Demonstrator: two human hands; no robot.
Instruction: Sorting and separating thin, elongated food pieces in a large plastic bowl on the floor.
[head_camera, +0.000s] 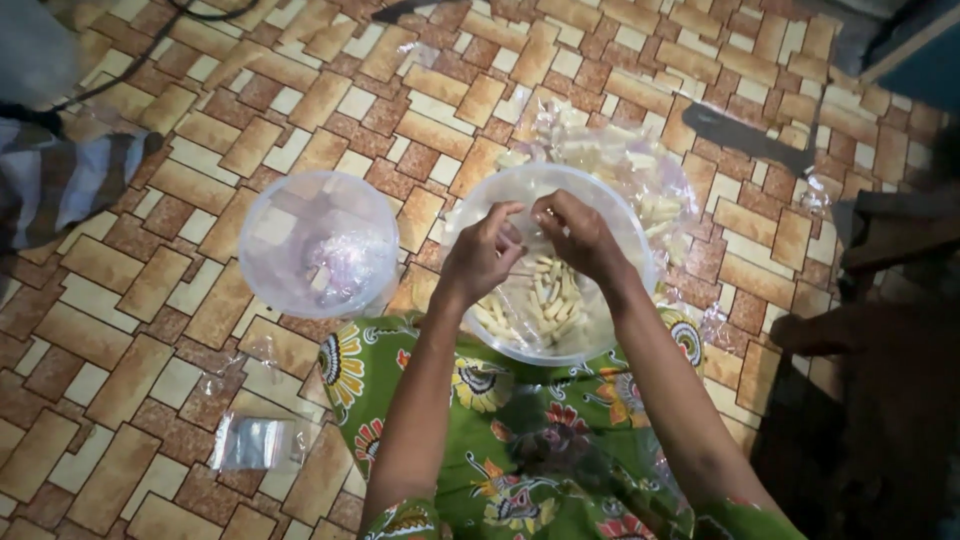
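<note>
1. Seen from above: two bare hands over a clear plastic bowl (545, 190) resting partly on a lap in green flowered cloth (520, 440) and partly on a tiled floor (150, 330) of brown and cream bricks.
2. Left hand (482, 252): fingers curled, tips pressed together, pinching something small above the bowl; too small to identify.
3. Right hand (577, 232): fingers bent, tips close against the left fingertips, apparently pinching the same small item.
4. Inside the bowl, toward its near rim: a heap of pale yellow stick-shaped snacks (540, 305).
5. Just beyond the bowl's far rim, touching it: a crumpled clear plastic bag (640, 175) holding more of the pale sticks.
6. Left of the bowl, near but apart: a second clear round container (318, 243) on the floor, with crinkled clear plastic inside.
7. On the floor near the lap's left edge: a small flat clear pouch (258, 443).
8. At the floor's left edge: striped grey and white cloth (60, 175).
</note>
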